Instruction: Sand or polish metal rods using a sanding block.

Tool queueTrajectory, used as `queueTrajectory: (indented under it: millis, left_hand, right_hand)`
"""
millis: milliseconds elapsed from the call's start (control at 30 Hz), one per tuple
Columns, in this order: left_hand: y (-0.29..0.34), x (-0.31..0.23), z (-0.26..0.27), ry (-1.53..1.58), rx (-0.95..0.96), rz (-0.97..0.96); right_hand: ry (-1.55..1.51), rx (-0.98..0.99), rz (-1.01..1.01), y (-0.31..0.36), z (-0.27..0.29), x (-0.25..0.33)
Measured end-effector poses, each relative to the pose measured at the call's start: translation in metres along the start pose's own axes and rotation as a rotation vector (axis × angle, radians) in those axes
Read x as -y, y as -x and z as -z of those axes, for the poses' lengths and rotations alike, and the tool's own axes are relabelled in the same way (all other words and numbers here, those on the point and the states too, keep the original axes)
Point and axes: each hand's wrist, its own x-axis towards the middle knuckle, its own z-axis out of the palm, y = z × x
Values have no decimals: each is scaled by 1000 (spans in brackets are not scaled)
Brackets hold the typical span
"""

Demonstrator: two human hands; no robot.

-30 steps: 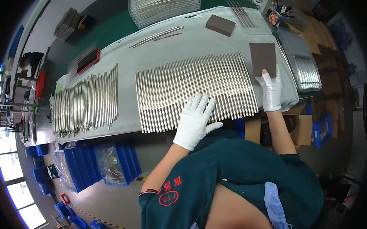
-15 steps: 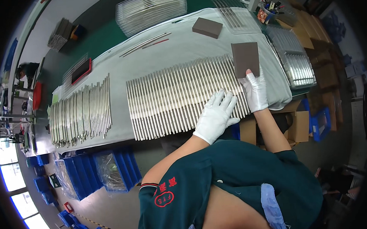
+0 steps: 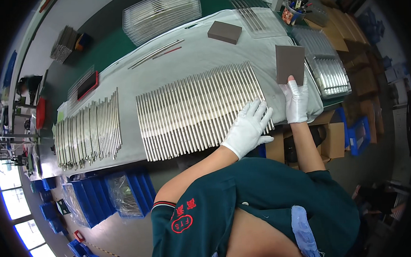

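Note:
A row of slim silver metal rods (image 3: 200, 110) lies side by side on the pale cloth in front of me. My left hand (image 3: 248, 129), in a white glove with bare forearm behind it, lies on the rods at the row's right end, palm down and fingers spread. To the right of that row, my right hand (image 3: 297, 98) grips a flat grey-brown rectangular pad (image 3: 290, 64), like a sanding sponge, by its near edge. The right thumb rests on the pad's face, its tip showing bare out of the white glove; the other fingers are mostly hidden behind the pad.
A second, uneven group of rods (image 3: 88, 130) lies at the left. Beyond are a thicker grey-brown block (image 3: 225, 32), a few loose rods (image 3: 156, 53) and a red-edged phone (image 3: 87, 85). Clear plastic trays (image 3: 162, 16) stand at the back; more trays (image 3: 325, 63) flank the right side.
My right hand and the pad have moved right, off the rods' right end. My left hand has slid slightly right along the row. The whole view has shifted a little.

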Motion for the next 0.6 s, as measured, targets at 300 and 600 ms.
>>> queueTrajectory:
  millis: [300,600]
  left_hand:
    - [-8,-9,-10,-15,-45,10]
    - [-7,-11,-13,-136,-86,105]
  right_hand:
    - [14,16,-34,2,6,-5]
    - [13,47,7,3,1,-3]
